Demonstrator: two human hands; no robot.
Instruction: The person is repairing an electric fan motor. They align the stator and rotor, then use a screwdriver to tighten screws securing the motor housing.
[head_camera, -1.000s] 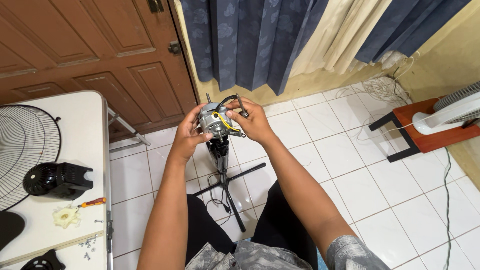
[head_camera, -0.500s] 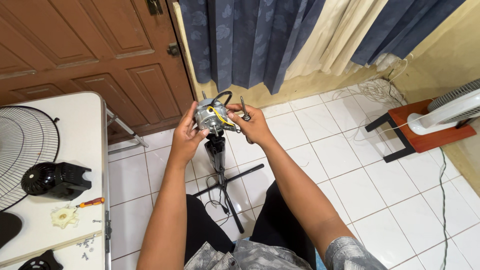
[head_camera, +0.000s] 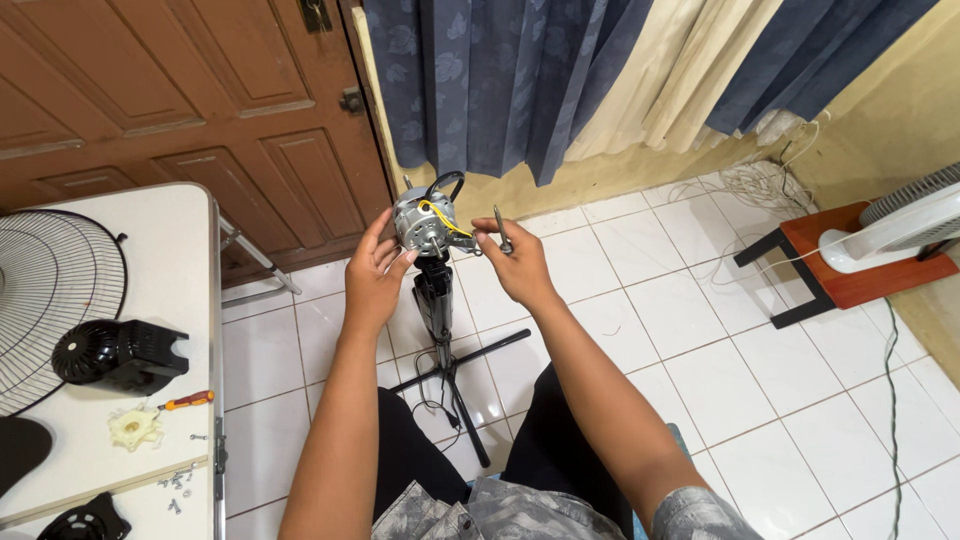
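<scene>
Fingers (head_camera: 385, 252) of the left hand (head_camera: 375, 280) are spread and cup the side of the fan motor (head_camera: 420, 222), which sits atop the black stand (head_camera: 437, 300) at centre frame, above the tiled floor (head_camera: 640, 330). Right hand (head_camera: 515, 262) is just beside the motor, thumb and forefinger pinched on a thin metal piece (head_camera: 503, 232), probably a screw or pin; the view is too small to be certain. Yellow and black wires (head_camera: 440, 205) loop over the motor housing.

Assessment: the steadying hand ought to keep firm contact on the housing so the stand does not sway, and the pinched piece should be held clear of the wires.

Pose: both forearms extend forward from lower frame, converging on the motor; left wrist straight, right wrist slightly cocked inward.

At left frame, a white table (head_camera: 150, 230) carries a wire fan guard (head_camera: 45, 300), a black motor cover (head_camera: 120, 352), a small screwdriver (head_camera: 185, 401) and loose screws (head_camera: 180, 480).
</scene>
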